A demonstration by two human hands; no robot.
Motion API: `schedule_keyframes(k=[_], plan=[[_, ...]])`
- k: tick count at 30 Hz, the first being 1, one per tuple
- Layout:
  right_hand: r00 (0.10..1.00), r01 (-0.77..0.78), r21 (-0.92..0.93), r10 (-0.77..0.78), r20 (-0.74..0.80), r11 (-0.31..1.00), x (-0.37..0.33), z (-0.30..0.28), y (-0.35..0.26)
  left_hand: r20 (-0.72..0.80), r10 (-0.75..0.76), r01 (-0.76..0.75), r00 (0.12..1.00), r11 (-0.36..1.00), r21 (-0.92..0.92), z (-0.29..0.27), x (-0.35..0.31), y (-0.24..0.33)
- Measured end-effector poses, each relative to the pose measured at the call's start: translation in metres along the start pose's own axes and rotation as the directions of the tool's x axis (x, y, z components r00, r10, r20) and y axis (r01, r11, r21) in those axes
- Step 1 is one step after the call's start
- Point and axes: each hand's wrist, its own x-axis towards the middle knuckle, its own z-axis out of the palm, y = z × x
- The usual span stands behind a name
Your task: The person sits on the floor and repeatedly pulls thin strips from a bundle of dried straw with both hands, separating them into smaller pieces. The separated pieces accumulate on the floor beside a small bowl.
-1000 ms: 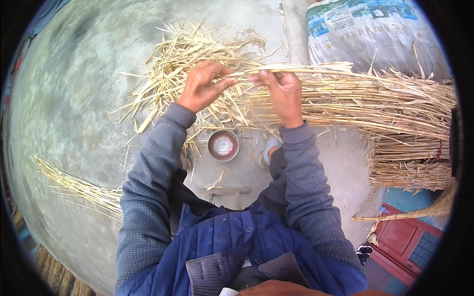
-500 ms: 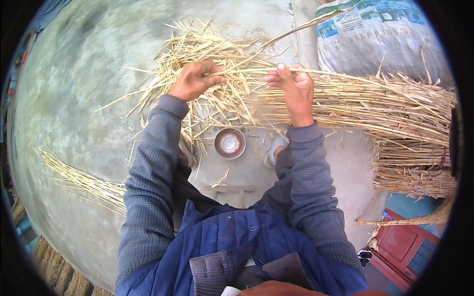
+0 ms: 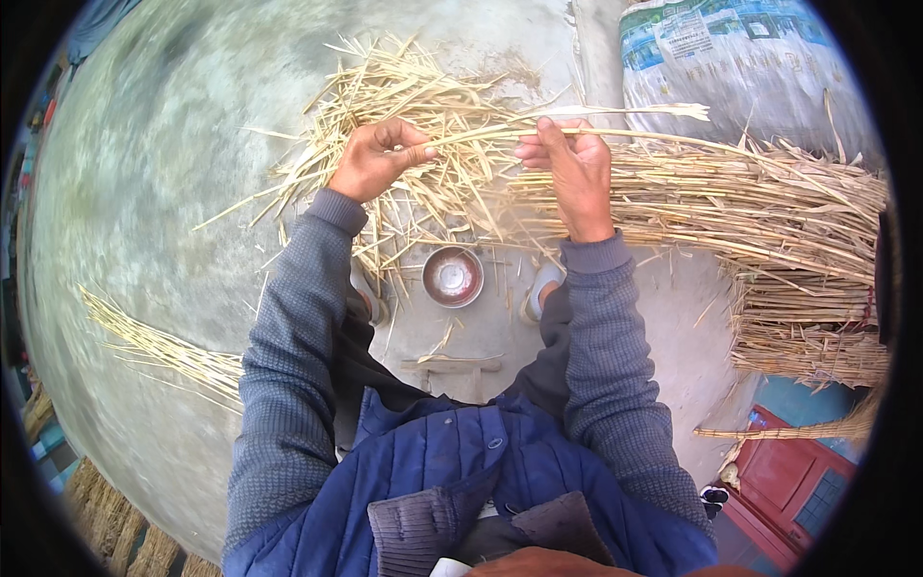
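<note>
A long, thin dry stalk [image 3: 663, 132] runs crosswise between my hands and on to the right. My left hand [image 3: 383, 154] pinches it near its left part, thumb against the fingers. Around the same stalk, my right hand [image 3: 572, 171] is closed with its thumb on top. A pale leaf sheath [image 3: 663, 112] sticks out to the right just above the stalk, its base by my right fingers. Beneath both hands lies a loose heap of peeled husks and straw [image 3: 385, 96]. Whether the sheath is still joined to the stalk I cannot tell.
A metal bowl [image 3: 453, 277] stands on the floor between my feet. Stacked bundles of stalks [image 3: 711, 207] lie at the right, below a white and blue sack [image 3: 740, 87]. Thin stripped stalks [image 3: 173, 356] lie at the left. A reddish door [image 3: 779, 462] shows at lower right.
The leaf sheath, which pointed up and right across the sack, has swung down to lie nearly level with the stalk. Both hands keep their hold in almost the same place.
</note>
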Motion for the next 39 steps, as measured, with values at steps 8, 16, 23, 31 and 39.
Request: schedule_keyframes(k=[8, 16, 23, 31, 39], plan=[[0.997, 0.017, -0.043, -0.020, -0.069, 0.999, 0.002, -0.004, 0.008, -0.061, -0.076, 0.038, 0.995, 0.876, -0.480, -0.001, 0.003, -0.001], [0.999, 0.021, -0.022, -0.022, -0.045, 1.000, 0.000, -0.001, 0.007, 0.053, 0.137, -0.143, 0.989, 0.983, 0.115, -0.001, 0.005, -0.010], [0.999, 0.018, -0.056, -0.020, -0.030, 0.998, 0.000, 0.003, 0.003, 0.125, -0.067, 0.087, 0.990, 0.984, -0.156, 0.009, 0.007, -0.011], [0.998, -0.029, -0.070, 0.026, -0.050, 0.997, -0.003, 0.000, 0.010, -0.054, -0.185, 0.127, 0.981, 0.832, -0.540, -0.012, 0.004, -0.018], [0.997, -0.047, -0.090, 0.042, -0.059, 0.995, 0.001, -0.011, 0.011, -0.389, -0.175, 0.150, 0.904, 0.984, -0.094, -0.071, 0.007, -0.048]])
